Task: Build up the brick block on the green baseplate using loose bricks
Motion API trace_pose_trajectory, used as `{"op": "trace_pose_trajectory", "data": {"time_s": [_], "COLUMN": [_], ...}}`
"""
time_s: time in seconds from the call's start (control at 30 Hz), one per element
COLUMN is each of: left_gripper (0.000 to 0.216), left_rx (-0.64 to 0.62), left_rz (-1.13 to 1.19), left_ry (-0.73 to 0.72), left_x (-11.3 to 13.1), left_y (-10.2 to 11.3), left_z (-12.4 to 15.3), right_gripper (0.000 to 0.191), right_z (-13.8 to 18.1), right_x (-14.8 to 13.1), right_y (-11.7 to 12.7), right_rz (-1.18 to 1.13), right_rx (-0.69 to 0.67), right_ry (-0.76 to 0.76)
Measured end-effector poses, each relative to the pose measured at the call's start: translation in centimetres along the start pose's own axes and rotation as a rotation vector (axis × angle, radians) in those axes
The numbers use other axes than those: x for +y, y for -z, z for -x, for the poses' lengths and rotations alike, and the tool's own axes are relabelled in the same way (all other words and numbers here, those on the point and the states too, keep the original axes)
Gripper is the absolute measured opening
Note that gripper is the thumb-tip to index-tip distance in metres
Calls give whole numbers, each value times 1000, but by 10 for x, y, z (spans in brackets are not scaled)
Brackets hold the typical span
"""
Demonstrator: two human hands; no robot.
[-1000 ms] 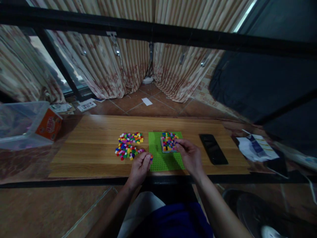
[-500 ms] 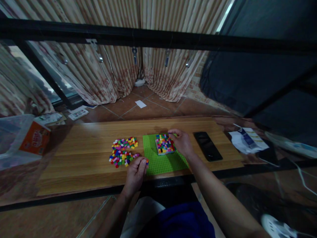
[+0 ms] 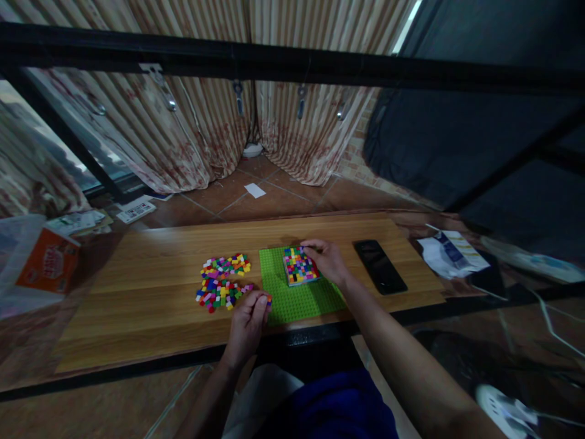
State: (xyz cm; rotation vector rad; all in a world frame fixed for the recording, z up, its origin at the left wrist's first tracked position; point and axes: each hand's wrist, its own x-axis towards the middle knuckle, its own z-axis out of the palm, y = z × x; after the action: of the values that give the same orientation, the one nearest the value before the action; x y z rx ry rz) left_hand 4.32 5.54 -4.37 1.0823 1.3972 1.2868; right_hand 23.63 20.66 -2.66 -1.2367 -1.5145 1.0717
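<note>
Right fingers (image 3: pixel 316 244) at squarish brick stack (image 3: pixel 299 267) — studded green baseplate (image 3: pixel 301 305) beneath.

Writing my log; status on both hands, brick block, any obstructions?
Left hand: pinching small bricks. Right hand: at far edge of brick block, on green baseplate. Phone: off right, clear of hands.
</note>
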Motion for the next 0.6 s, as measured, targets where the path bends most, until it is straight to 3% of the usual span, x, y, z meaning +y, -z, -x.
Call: {"op": "trace_pose_trajectory", "data": {"time_s": [0.37,0.6], "left_gripper": [29,32], "left_rx": [-8,-19], "left_rz": [-3,29], "left_ry": [-3,27], "left_x": [-1,-2], "left_y": [0,-1], "left_z": [0,0], "right_gripper": [22,18], "right_z": [-6,-8], "right_x": [-2,-7], "right_y": [-1,1], "right_rz": [-224,-267], "right_rx": [-6,-20], "right_ry": [-173,-163]}}
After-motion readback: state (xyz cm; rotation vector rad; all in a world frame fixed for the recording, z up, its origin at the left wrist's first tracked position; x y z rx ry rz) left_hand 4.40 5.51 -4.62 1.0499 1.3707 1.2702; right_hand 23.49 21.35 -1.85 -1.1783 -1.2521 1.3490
